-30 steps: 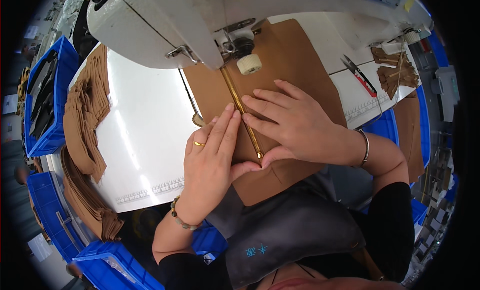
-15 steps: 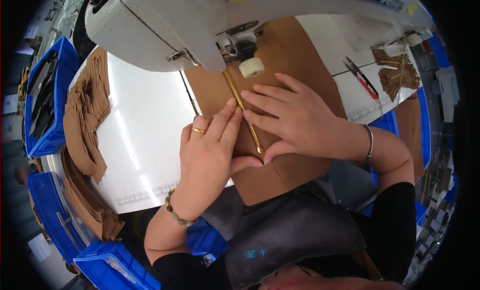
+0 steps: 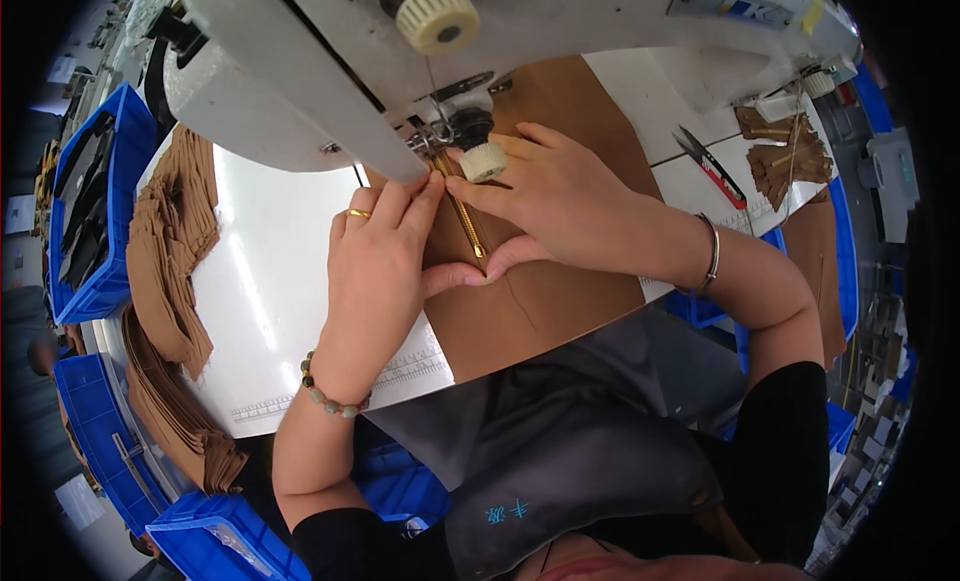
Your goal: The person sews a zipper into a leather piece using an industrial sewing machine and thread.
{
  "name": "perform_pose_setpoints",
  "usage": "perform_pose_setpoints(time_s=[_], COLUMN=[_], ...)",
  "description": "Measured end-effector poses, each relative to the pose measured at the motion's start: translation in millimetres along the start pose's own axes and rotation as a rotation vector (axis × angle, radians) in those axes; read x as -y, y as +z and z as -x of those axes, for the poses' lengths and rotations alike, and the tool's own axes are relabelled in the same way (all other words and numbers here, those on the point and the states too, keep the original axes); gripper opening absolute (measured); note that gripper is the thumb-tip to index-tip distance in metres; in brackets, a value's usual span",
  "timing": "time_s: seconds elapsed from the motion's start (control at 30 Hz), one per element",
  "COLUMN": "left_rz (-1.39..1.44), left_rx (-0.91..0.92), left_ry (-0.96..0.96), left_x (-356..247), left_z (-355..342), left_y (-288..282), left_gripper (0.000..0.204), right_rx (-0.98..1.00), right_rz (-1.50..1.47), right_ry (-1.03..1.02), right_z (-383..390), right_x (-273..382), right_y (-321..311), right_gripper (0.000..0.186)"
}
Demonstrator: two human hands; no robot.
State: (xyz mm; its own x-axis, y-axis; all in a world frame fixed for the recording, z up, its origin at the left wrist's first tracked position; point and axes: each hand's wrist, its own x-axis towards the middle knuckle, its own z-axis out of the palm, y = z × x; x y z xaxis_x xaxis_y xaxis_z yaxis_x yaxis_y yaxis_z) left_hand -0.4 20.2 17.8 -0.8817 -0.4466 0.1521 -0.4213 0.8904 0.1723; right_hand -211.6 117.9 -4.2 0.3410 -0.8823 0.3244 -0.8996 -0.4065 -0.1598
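A brown fabric piece (image 3: 520,326) lies under the head of a white sewing machine (image 3: 300,71). Along it runs a gold zipper (image 3: 463,216), its near end at a gold slider between my two thumbs. My left hand (image 3: 378,251) rests flat on the left side of the zipper, fingers stretched toward the needle area. On the right side, my right hand (image 3: 570,201) presses the fabric with its fingers spread. Both thumbs meet just below the zipper's end. The machine's head and cream knob (image 3: 484,161) partly hide the fingertips and the zipper's far end.
Brown fabric strips (image 3: 170,251) are stacked at the table's left edge, beside a blue bin (image 3: 120,211) with dark pieces. Red-handled thread snips (image 3: 722,181) and small brown scraps (image 3: 790,161) lie at the right. More blue bins (image 3: 220,541) stand below the table.
Both hands and the brown fabric have moved away from me and slightly left, bringing the zipper's slider end closer to the needle area. The view has also shifted a little.
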Motion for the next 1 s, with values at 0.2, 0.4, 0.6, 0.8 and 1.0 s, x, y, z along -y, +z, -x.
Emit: perform_pose_setpoints(time_s=[0.2, 0.4, 0.6, 0.8, 1.0], left_rz=[0.042, 0.169, 0.217, 0.177, 0.115], left_rx=[-0.016, -0.099, -0.106, -0.092, -0.098], left_ry=[0.002, -0.029, 0.064, 0.088, 0.098], left_x=[10.1, 4.4, -11.9, -10.6, 0.4], left_z=[-8.5, 7.8, 36.9, 31.5, 16.3], left_y=[1.4, 10.8, 14.2, 9.6, 7.6], left_gripper=[0.083, 0.073, 0.066, 0.064, 0.068], right_rx=[-0.019, -0.039, -0.041, -0.046, -0.04], right_rz=[-0.038, -0.16, -0.173, -0.127, -0.042], right_ry=[0.01, 0.032, 0.04, 0.016, -0.001], right_z=[-5.5, 0.3, 19.8, 18.0, 4.5], right_x=[-9.6, -4.1, 18.8, 19.0, 7.9], right_y=[6.7, 0.9, -0.4, 1.9, 1.9], right_gripper=[0.08, 0.069, 0.048, 0.049, 0.055])
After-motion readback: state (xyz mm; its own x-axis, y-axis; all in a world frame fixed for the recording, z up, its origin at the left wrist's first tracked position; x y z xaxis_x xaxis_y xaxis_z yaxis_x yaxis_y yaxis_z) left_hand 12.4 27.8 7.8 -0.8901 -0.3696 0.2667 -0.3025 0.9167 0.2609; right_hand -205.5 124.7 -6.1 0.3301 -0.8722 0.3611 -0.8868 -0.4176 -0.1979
